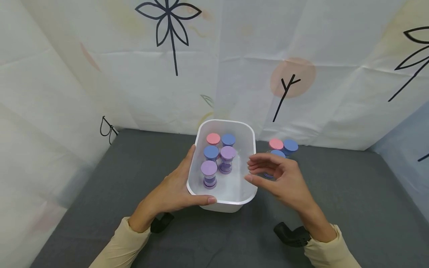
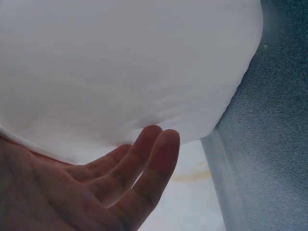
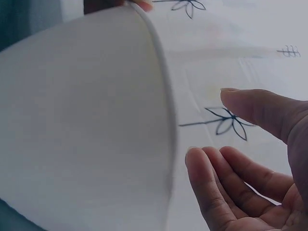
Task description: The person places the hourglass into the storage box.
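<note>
A white plastic bin stands in front of me in the head view, with several small sand timers inside. Their round caps are pink, blue and purple. My left hand holds the bin's near left corner, thumb along the front rim and fingers against the outer wall. Beside the right rim is my right hand, its fingers gently bent and thumb apart, with nothing between them. In the right wrist view a gap shows between these fingertips and the rim.
More sand timers stand on the table to the right of the bin, with a pink cap and blue caps; my right hand partly covers them. A dark grey cloth covers the table. Behind it hangs a white patterned curtain.
</note>
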The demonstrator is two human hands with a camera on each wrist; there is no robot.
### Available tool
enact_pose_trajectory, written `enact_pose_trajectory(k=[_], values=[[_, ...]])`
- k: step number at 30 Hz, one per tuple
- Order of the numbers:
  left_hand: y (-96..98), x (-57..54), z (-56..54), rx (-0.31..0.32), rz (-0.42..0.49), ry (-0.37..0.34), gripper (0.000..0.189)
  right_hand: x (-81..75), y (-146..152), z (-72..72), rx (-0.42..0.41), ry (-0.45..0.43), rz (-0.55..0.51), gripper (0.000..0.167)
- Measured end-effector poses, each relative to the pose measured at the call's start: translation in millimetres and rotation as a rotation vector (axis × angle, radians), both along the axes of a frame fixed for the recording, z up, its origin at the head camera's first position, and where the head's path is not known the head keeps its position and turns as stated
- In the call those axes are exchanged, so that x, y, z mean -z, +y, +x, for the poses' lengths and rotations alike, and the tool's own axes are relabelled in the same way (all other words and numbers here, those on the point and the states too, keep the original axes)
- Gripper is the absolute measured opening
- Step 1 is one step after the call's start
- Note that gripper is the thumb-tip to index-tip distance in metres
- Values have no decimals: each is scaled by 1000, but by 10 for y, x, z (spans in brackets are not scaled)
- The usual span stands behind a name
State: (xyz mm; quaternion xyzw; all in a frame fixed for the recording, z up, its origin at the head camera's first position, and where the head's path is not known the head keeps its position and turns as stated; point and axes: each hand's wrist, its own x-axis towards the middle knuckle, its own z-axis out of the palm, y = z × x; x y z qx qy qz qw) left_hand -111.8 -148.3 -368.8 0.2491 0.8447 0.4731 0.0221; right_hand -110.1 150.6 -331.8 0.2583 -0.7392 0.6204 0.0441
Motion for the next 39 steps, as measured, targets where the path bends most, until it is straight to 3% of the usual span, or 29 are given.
enact_pose_trajectory(k=[7, 10, 17, 26, 30, 39], values=[[2, 1, 3, -3, 7, -2, 133, -91, 280, -57, 53, 10, -29, 39], [15, -55, 29, 0, 14, -10, 131, -95, 367, -88, 120, 1, -19, 38], [61, -329, 169, -7, 29, -68, 130, -33, 539, -173, 384, 79, 212, 41], [67, -359, 178, 5, 38, -73, 129, 51, 653, -254, 530, 29, 441, 50], [66, -356, 179, 0, 39, -81, 129, 77, 668, -270, 558, -20, 513, 55], [69, -351, 183, 4, 45, -73, 129, 149, 677, -312, 549, -100, 550, 64]])
